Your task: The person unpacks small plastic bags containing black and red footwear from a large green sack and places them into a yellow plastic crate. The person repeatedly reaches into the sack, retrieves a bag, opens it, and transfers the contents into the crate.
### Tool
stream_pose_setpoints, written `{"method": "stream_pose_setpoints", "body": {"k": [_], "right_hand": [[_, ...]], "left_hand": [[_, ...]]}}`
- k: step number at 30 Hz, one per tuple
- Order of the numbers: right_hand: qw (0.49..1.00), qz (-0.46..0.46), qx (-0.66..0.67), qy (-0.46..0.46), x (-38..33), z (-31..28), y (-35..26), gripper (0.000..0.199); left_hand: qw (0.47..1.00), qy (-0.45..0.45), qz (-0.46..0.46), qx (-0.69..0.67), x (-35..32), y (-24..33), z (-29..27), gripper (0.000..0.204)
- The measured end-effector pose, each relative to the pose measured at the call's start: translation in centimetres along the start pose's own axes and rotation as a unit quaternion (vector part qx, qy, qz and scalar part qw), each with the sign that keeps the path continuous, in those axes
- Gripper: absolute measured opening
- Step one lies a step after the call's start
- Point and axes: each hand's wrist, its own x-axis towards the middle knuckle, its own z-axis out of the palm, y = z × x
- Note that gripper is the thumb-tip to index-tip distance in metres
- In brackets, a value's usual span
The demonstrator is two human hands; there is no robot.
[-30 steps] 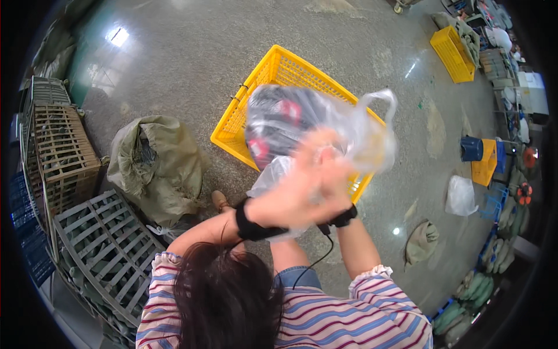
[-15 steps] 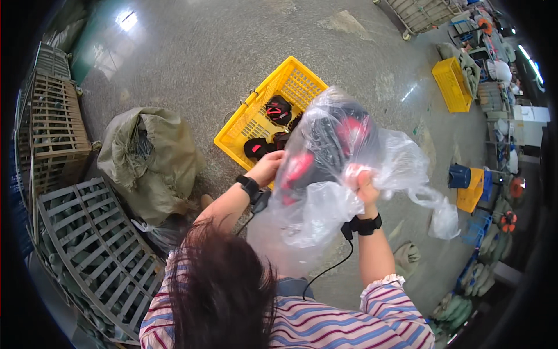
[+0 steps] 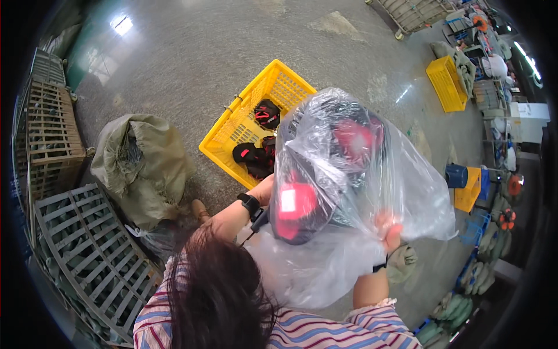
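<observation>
A large clear plastic bag (image 3: 343, 256) hangs in front of me, over the near right side of a yellow crate (image 3: 218, 149). Inside it are bulky dark bundles with red patches (image 3: 297, 203), their kind blurred by the film; one patch carries a white label. My right hand (image 3: 389, 230) is closed on the bag's film at its right side. My left hand (image 3: 266, 190) reaches behind the bag's left side, its fingers hidden there. Several black-and-red pieces, seemingly caps (image 3: 267, 114), lie in the crate.
Left of the crate stands an olive woven sack (image 3: 142, 168), with a slatted metal rack (image 3: 96, 250) nearer me. A second yellow crate (image 3: 446, 84) sits at the right, beyond a dark blue bucket (image 3: 457, 175). A wheeled cart (image 3: 418, 14) stands at the far right.
The bag has spread wider, and its bundles have turned, bringing a white label into sight. My right hand has moved right and nearer me; my left fingers have slipped behind the bag.
</observation>
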Motion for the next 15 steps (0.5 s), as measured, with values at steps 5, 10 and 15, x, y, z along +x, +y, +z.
{"method": "stream_pose_setpoints", "body": {"k": [5, 10, 15], "right_hand": [[0.999, 0.007, -0.022, 0.037, 2.4, -4.9, 2.2, 0.043], [0.955, -0.001, -0.261, 0.141, -0.4, -15.7, 11.0, 0.016], [0.938, 0.152, -0.308, 0.043, 4.7, -9.0, 11.2, 0.027]], "left_hand": [[0.963, 0.234, 0.130, 0.043, 0.1, 3.8, -3.1, 0.031], [0.915, 0.233, 0.162, 0.286, 1.4, 10.4, 4.1, 0.024], [0.901, 0.146, 0.062, 0.403, 3.0, 8.1, 1.7, 0.037]]}}
